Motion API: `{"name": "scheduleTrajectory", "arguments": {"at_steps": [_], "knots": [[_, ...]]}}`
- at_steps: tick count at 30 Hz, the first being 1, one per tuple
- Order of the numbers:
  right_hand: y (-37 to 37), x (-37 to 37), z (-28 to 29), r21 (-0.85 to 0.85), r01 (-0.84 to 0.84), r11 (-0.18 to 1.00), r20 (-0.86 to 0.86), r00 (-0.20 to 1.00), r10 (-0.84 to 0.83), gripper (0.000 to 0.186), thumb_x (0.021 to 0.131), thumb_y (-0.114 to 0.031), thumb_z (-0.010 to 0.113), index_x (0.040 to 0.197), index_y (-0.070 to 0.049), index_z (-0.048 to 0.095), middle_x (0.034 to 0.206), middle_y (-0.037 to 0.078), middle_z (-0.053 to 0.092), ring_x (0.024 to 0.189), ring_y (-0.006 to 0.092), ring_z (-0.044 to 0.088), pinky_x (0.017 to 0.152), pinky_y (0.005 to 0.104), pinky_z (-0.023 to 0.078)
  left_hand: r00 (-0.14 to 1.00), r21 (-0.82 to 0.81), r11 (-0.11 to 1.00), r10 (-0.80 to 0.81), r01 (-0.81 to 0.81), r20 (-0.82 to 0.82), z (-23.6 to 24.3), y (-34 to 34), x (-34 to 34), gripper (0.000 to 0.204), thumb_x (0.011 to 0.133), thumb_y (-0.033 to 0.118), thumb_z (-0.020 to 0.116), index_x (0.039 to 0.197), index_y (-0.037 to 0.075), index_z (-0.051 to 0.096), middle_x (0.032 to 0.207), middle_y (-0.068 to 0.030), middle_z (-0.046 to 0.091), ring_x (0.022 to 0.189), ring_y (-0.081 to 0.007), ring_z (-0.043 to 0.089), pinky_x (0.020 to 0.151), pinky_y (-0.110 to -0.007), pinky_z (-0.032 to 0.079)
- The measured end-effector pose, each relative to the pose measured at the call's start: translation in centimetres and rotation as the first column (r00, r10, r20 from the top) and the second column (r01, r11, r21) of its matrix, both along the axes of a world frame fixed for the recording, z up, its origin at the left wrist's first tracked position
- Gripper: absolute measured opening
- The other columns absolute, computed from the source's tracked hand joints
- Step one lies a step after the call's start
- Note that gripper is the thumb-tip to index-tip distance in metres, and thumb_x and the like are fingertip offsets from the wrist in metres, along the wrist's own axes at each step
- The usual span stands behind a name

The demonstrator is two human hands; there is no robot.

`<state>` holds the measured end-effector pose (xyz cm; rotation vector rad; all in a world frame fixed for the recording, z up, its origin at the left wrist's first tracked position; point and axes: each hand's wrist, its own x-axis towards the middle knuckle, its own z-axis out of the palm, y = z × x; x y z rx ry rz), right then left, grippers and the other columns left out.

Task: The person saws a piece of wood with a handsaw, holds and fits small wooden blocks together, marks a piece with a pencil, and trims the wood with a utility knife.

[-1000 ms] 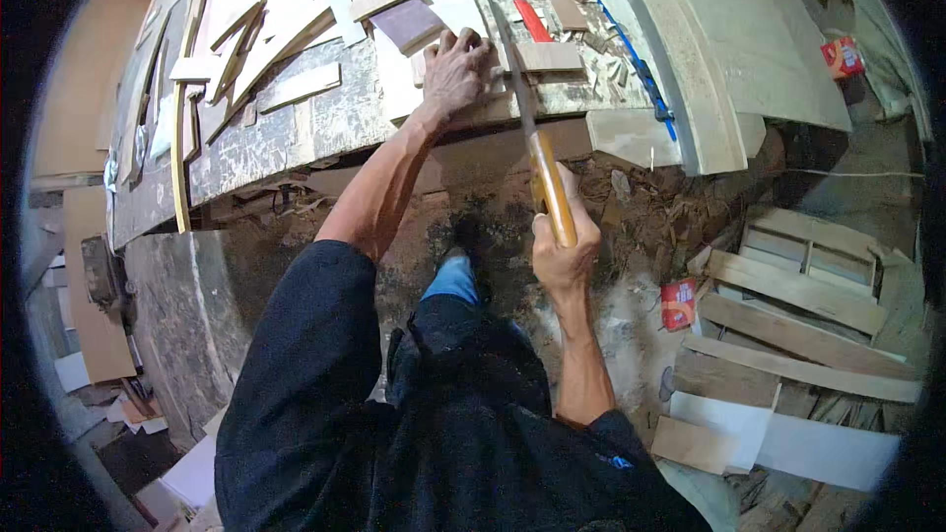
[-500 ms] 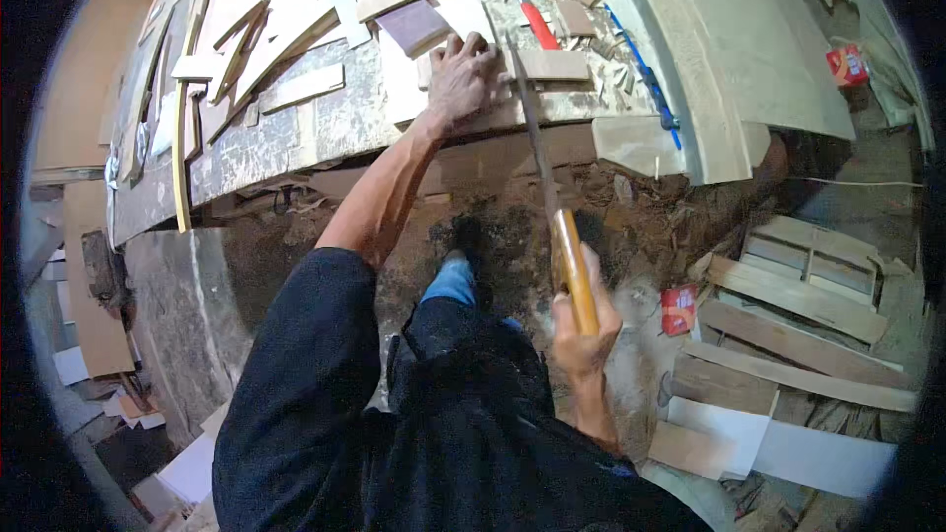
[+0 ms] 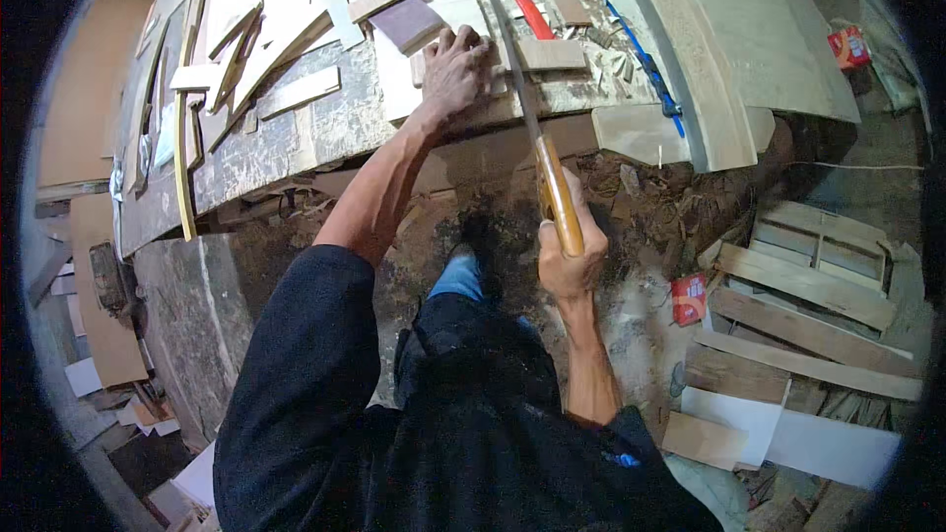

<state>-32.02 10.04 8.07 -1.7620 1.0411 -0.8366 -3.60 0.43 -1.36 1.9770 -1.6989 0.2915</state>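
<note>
My left hand [image 3: 455, 76] presses down on a pale wood strip [image 3: 554, 54] at the near edge of the workbench [image 3: 340, 123], its fingers bent over the strip. In my right hand [image 3: 572, 261] is the yellow-brown wooden handle of a handsaw [image 3: 558, 197], fingers wrapped round it. The saw's long narrow blade points away from me and crosses the strip just right of my left hand. A purple-brown block [image 3: 408, 23] lies beyond my left fingers. Behind the strip rests a red-handled tool [image 3: 533, 17].
Several loose boards [image 3: 286, 49] cover the bench's left side. A long blue tool [image 3: 645, 64] lies at right beside wide planks [image 3: 709, 69]. More boards [image 3: 798, 286] and a red packet [image 3: 689, 299] are on the floor at right.
My right hand has pushed the saw forward, away from me, so its handle is nearer the bench. My left hand stays on the wood strip.
</note>
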Motion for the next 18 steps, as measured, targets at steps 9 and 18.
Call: {"name": "scheduleTrajectory", "arguments": {"at_steps": [9,18], "knots": [[-0.1,-0.4,-1.3,-0.008,0.050,0.999,0.009,0.999,-0.050,0.060,0.078,0.007,0.050,0.137,0.000,0.048,0.125,0.021,0.061,0.109,0.0287,0.064,0.088,0.0347,0.051,1.000,0.026,1.000,0.006,-0.005,-0.013,0.9,0.3,-1.0,0.047,0.074,0.029,0.067,0.120,0.017,0.063,0.118,-0.0062,0.049,0.114,-0.0296,0.042,0.088,-0.048,0.036],[1.4,-1.4,-0.3,-0.133,0.017,0.991,-0.007,1.000,-0.018,0.058,0.081,0.005,0.050,0.138,-0.002,0.048,0.118,0.021,0.064,0.100,0.0277,0.068,0.084,0.0334,0.053,0.999,0.084,0.996,0.025,-0.023,-0.027,0.5,0.2,-0.3,0.048,0.082,0.046,0.065,0.118,0.015,0.064,0.119,-0.0074,0.048,0.114,-0.0304,0.043,0.090,-0.049,0.035]]}}
